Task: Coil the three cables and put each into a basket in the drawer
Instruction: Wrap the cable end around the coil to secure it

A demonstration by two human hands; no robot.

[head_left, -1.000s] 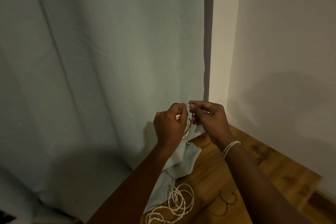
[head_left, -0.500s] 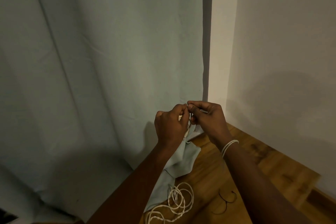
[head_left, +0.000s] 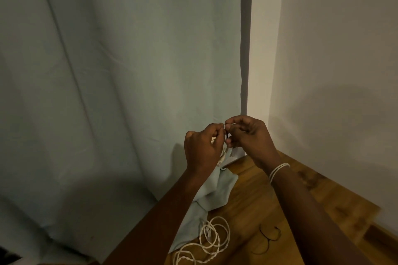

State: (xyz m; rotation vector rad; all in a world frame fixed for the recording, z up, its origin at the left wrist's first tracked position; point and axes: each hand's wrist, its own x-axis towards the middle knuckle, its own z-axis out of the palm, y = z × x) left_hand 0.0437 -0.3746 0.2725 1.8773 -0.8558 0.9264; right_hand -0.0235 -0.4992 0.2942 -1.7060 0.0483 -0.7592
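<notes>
Pinching entry, head view: left hand [head_left: 202, 146] and right hand [head_left: 247, 135] raised together, fingers curled, both gripping a small pale coiled cable [head_left: 223, 155] between them, above a wooden tabletop [head_left: 269, 206]. White cable [head_left: 206, 241] loosely looped on the tabletop near the bottom edge; thin black cable [head_left: 270, 236] just beside it. Pale blue curtain [head_left: 118, 82] behind, its hem on the wood. White band [head_left: 277, 171] on right wrist. No legible writing.

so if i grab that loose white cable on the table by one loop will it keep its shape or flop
Probably flop: the white cable lies in loose, uneven loops, nothing visibly tying them, so they would likely sag and unravel. It looks thin, so likely light. One end trails onto the blue cloth and might drag it slightly.
</notes>
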